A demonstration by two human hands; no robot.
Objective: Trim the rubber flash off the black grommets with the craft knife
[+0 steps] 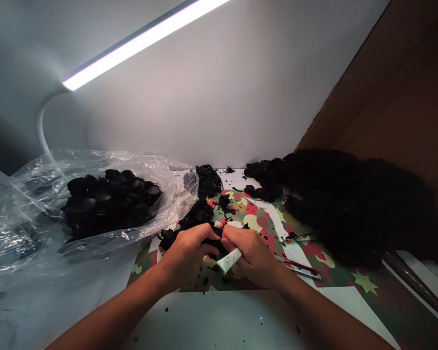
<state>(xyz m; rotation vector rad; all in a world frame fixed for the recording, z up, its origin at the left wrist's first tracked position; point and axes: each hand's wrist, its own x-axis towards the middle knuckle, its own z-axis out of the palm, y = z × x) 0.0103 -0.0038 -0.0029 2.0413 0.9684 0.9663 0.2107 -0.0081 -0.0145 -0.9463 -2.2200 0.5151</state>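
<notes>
My left hand [188, 253] is closed round a small black rubber part [213, 243] just above the colourful patterned sheet [266, 228]. My right hand [253, 257] is closed round a tool with a white taped handle [229, 261], its working end hidden between my hands against the black part. Both hands touch each other at the thumbs. Black scraps [199, 214] lie in a small heap just beyond my fingers.
A clear plastic bag [40, 218] of black round ribbed parts [109, 199] sits at the left. A large heap of black pieces [350, 204] fills the right, against a brown board [394, 97]. Red-handled scissors or pliers [302, 268] lie right of my right hand. A strip lamp [142, 41] shines above.
</notes>
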